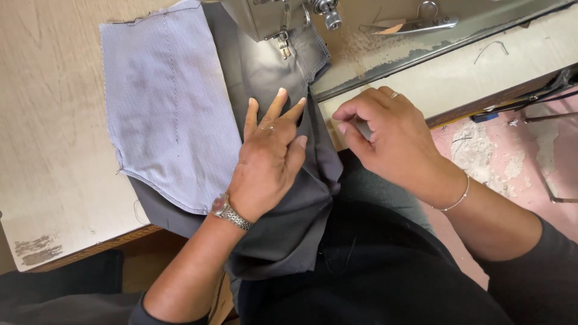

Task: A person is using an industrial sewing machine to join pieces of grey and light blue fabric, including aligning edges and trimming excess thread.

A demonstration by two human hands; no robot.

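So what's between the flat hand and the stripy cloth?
Nothing, in the head view: the left hand lies flat on the grey fabric, and its edge meets the striped cloth directly.

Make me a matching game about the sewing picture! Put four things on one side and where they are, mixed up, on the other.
Things:
1. left hand
2. striped cloth
3. wristwatch
4. scissors

Places:
A. on the sewing machine bed, near the top edge
B. pressed flat on the grey cloth
C. spread out on the wooden table, left of the hand
D. around the left wrist

Pairs: 1-B, 2-C, 3-D, 4-A
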